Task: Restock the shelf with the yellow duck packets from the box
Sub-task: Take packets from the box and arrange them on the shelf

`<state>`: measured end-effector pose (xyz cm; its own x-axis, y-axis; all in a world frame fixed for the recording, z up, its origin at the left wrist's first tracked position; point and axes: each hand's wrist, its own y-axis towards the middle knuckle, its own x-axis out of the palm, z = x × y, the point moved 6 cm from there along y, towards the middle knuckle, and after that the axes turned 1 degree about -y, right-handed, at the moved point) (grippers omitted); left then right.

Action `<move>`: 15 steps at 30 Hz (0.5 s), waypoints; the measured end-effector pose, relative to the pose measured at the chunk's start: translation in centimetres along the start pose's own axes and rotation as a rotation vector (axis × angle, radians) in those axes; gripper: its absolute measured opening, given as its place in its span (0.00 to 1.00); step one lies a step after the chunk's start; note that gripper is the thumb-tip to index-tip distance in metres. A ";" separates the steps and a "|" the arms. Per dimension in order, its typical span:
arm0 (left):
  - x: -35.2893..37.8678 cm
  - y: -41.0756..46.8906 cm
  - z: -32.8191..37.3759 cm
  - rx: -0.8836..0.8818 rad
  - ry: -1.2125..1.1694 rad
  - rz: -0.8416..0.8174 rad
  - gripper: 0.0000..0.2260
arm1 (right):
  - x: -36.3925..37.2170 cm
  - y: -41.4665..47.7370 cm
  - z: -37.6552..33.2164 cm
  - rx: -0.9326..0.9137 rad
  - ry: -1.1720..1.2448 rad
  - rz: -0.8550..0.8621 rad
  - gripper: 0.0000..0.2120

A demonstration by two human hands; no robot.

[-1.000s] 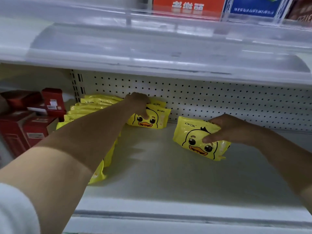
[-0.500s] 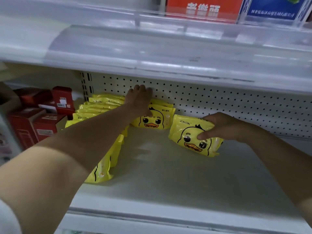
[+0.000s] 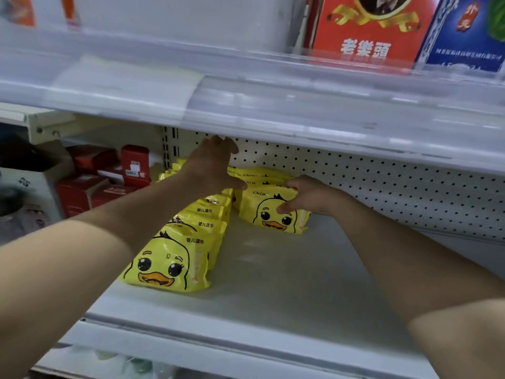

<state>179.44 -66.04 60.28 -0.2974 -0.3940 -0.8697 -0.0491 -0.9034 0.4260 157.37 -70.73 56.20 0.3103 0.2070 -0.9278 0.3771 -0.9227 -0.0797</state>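
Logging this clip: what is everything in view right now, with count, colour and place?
left-row duck packets: several, yellow, filed front to back at shelf left
back-row duck packets: about three, yellow, near the pegboard
red boxes: several, red, left of the packets
red carton: one, red, top right
blue carton: one, blue, beside the red carton
shelf: one, white, holding the packets
left hand: one, open, raised before the pegboard
right hand: one, gripping the front back-row packet

One left hand (image 3: 216, 168), one right hand (image 3: 308, 195), roughly ten duck packets (image 3: 273, 224), several red boxes (image 3: 135, 165).
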 end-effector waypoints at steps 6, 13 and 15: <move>-2.8 -4.6 1.9 -0.030 -0.052 -0.070 0.36 | 1.0 0.6 -2.7 -0.005 -0.148 0.308 0.36; -4.4 -7.9 3.0 -0.010 -0.090 -0.091 0.36 | 1.7 -3.7 -5.3 0.046 -0.395 0.556 0.34; -5.3 -9.3 3.0 -0.013 -0.084 -0.093 0.35 | 1.9 -5.5 -5.8 0.049 -0.332 0.544 0.34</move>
<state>178.61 -55.03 61.63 -0.3714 -0.2933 -0.8809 -0.0677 -0.9377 0.3407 160.93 -63.39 56.96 0.1567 -0.4000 -0.9030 0.1987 -0.8828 0.4256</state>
